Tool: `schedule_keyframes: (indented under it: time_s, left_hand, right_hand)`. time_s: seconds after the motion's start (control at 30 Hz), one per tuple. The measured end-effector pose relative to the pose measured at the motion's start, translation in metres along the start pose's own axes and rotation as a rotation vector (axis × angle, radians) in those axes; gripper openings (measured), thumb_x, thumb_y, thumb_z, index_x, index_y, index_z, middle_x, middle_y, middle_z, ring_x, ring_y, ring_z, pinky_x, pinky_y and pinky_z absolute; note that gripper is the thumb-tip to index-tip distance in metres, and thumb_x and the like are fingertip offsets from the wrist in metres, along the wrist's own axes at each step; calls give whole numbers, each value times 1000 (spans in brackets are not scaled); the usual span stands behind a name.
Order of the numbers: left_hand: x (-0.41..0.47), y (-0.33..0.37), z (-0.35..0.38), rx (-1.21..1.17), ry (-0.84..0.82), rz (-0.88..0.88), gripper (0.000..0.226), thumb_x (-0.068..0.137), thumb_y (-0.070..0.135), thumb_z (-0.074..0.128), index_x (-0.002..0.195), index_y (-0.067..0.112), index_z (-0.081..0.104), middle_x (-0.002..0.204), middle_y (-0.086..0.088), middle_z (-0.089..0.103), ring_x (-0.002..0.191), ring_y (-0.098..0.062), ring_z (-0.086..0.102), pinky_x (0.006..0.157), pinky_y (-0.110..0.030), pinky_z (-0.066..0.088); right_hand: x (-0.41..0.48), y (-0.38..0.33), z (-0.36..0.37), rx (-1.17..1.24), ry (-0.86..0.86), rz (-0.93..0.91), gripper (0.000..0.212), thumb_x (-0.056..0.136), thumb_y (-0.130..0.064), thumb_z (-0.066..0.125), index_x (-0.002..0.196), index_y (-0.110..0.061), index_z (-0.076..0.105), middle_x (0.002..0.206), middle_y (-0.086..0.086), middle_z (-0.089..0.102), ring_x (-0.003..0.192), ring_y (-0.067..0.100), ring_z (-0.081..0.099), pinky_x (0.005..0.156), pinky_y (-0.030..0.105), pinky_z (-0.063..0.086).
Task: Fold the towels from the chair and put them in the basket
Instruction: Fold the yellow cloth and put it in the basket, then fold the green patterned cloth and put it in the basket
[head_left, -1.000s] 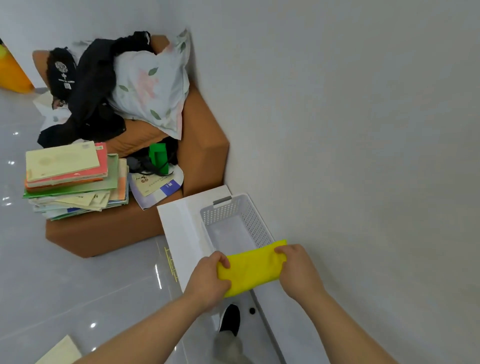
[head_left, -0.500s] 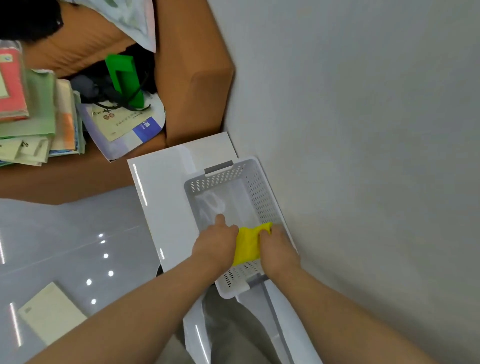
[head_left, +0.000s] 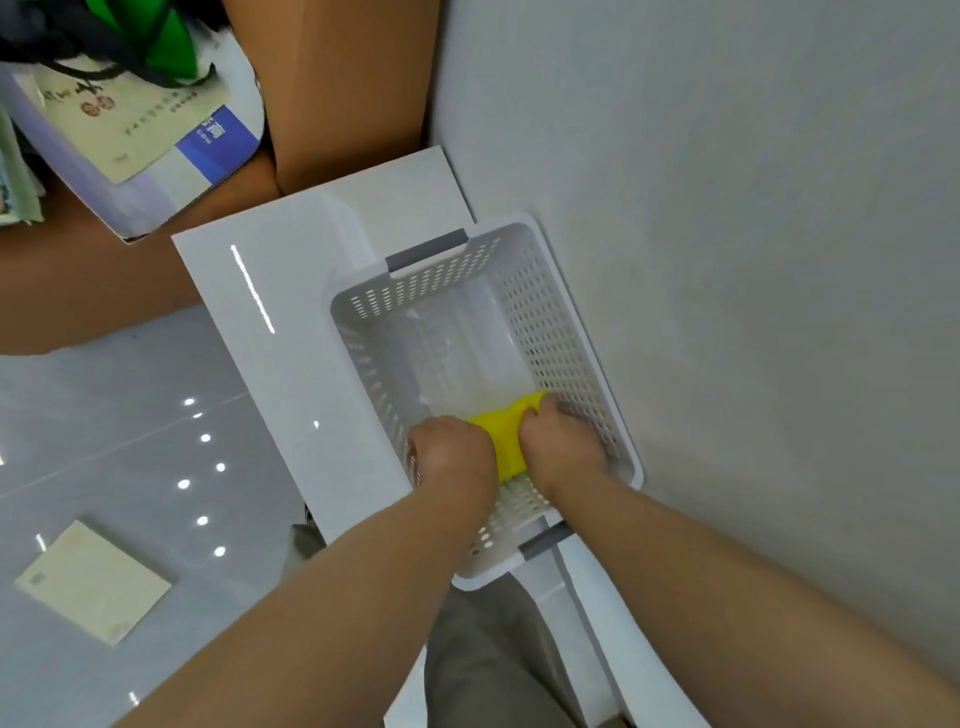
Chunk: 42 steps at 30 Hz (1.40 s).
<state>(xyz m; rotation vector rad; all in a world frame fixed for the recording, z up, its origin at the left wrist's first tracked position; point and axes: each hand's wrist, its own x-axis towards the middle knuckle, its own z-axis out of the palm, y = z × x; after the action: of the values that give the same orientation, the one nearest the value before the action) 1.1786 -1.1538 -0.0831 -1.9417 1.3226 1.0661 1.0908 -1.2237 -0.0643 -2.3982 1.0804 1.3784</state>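
A folded yellow towel lies low inside the white perforated basket, at its near end. My left hand grips the towel's left end and my right hand grips its right end, both reaching down into the basket. Only a narrow strip of yellow shows between the two hands. The rest of the basket's floor holds nothing else that I can see. The basket stands on a white glossy surface against the wall.
A brown upholstered chair sits beyond the basket, with papers and a booklet on its seat. A grey wall runs along the right. A cream notebook lies on the shiny floor at the left.
Both hands have carried the yellow towel from above the basket's rim down into its near end. The view has tilted downward and closer, so the chair has slid up out of frame.
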Motion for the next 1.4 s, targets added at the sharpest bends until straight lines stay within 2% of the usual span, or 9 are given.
schedule_keyframes:
  time_s: [0.33, 0.47, 0.67, 0.83, 0.93, 1.0, 1.17, 1.27, 1.4]
  left_hand:
    - [16, 9, 9, 404, -17, 54, 35, 97, 18, 38, 125, 8, 56, 123, -21, 52, 107, -37, 52, 86, -44, 43]
    - [23, 18, 17, 450, 90, 245, 30, 98, 12, 37, 119, 13, 59, 115, -11, 54, 104, -29, 53, 81, -36, 42]
    - [31, 19, 24, 217, -102, 294, 31, 97, 9, 47, 123, 13, 65, 129, -10, 61, 120, -33, 57, 92, -48, 52]
    - [-1, 9, 6, 312, -286, 339, 38, 101, 31, 46, 135, 17, 55, 138, -7, 52, 132, -35, 45, 108, -52, 39]
    - [-39, -6, -12, 340, -373, 352, 42, 99, 38, 50, 138, 22, 50, 127, -7, 52, 129, -32, 45, 112, -48, 34]
    - [-70, -17, -31, 367, -338, 396, 39, 97, 36, 54, 133, 21, 54, 116, -4, 55, 121, -29, 50, 108, -44, 36]
    - [-166, -48, -80, 334, -171, 495, 31, 95, 25, 59, 124, 12, 60, 122, -7, 63, 112, -28, 61, 80, -32, 43]
    - [-210, -70, -100, 360, -94, 528, 27, 99, 26, 52, 120, 11, 59, 124, -9, 60, 114, -30, 59, 92, -36, 48]
    - [-245, -70, -122, 360, 121, 673, 26, 98, 24, 47, 112, 17, 67, 115, -5, 65, 107, -27, 62, 92, -35, 52]
  right_hand:
    - [19, -11, 10, -71, 17, -16, 40, 92, 9, 47, 131, 11, 51, 137, 31, 41, 105, 38, 67, 79, 45, 56]
    - [34, -16, 16, -57, -8, 57, 38, 97, 5, 38, 133, 17, 40, 132, 30, 50, 104, 38, 69, 77, 44, 57]
    - [39, -4, 18, 54, -41, 45, 37, 96, 4, 42, 133, 4, 46, 127, 17, 63, 114, 35, 64, 88, 45, 53]
    - [28, -2, 9, 152, -160, 98, 36, 100, 0, 39, 131, 0, 57, 134, 17, 61, 122, 33, 60, 98, 45, 50]
    - [-5, 3, -7, 239, -283, 67, 34, 99, -5, 47, 131, -1, 55, 133, 18, 59, 120, 33, 58, 98, 42, 49]
    - [-33, 5, -23, 273, -318, 11, 16, 97, -8, 54, 110, -5, 63, 126, 15, 63, 110, 29, 61, 93, 39, 51]
    - [-135, 7, -71, 425, -124, 7, 22, 93, -10, 60, 114, -10, 66, 118, 11, 66, 106, 26, 65, 84, 36, 55]
    - [-199, 11, -82, 613, 54, 116, 25, 89, -9, 59, 113, -15, 64, 114, 8, 66, 103, 28, 65, 76, 33, 52]
    - [-288, 12, -74, 1100, 301, 343, 37, 94, -17, 56, 130, -17, 62, 128, 8, 65, 117, 28, 61, 93, 34, 52]
